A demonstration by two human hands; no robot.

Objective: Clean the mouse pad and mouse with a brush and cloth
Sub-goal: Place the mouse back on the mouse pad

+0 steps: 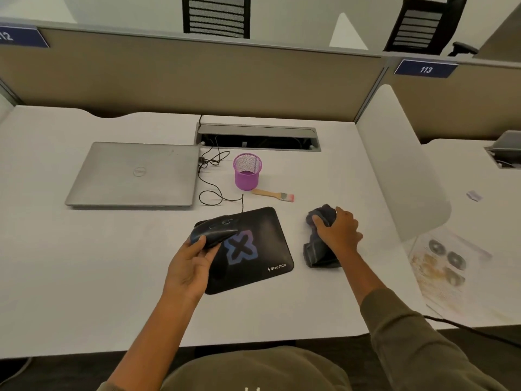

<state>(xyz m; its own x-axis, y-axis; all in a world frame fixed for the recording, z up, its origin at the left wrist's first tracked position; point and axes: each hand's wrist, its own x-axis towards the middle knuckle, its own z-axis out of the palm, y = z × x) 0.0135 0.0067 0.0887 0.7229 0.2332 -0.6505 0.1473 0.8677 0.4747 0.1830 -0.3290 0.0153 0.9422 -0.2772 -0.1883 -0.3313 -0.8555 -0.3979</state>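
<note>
The left hand [189, 262] grips the black mouse [214, 229] over the pad's [255, 266] back left corner. The pad lies near the desk's [84, 277] front edge. The right hand [339, 231] grasps a dark cloth [320, 253] just right of the pad — the brush [273, 195] lies behind it, beside a purple cup [247, 172].

Counted on the bench [84, 277]: one laptop [135, 173], one cup [247, 171], one brush [273, 194], one pad [251, 249], one mouse [215, 231], one cloth [321, 249], one cable [210, 179]; two hands are seen, left hand [189, 266] and right hand [338, 230]; two chairs [216, 16] behind
</note>
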